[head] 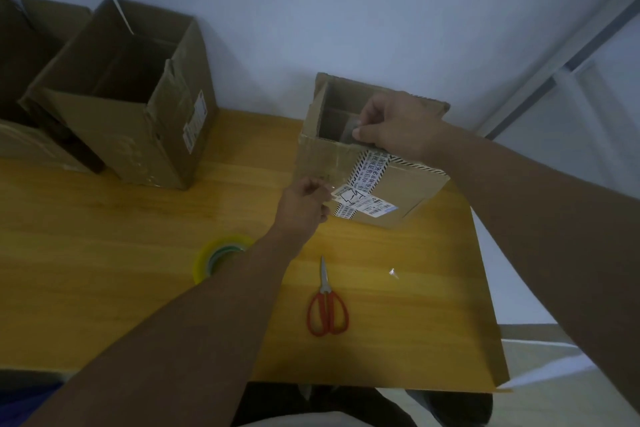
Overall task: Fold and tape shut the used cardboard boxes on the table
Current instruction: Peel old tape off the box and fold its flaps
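Taping is under way: on the small cardboard box (394, 191) at the counter's (138, 270) far right, the left hand (301, 201) and right hand (398, 121) each have a grip pinching one end of a clear tape strip (349, 133), which next probably needs smoothing flat onto the cardboard.

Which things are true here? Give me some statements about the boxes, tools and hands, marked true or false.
1. The red-handled scissors lie on the yellow wooden table, in no hand. True.
2. The small labelled cardboard box is closed on top. False: its top is open.
3. The left hand holds the yellow-green tape roll. False: the roll lies on the table; this hand pinches a strip of clear tape.
4. The right hand pinches the tape at the small box's top rim. True.
5. The large brown cardboard box is taped shut. False: its flaps stand open.
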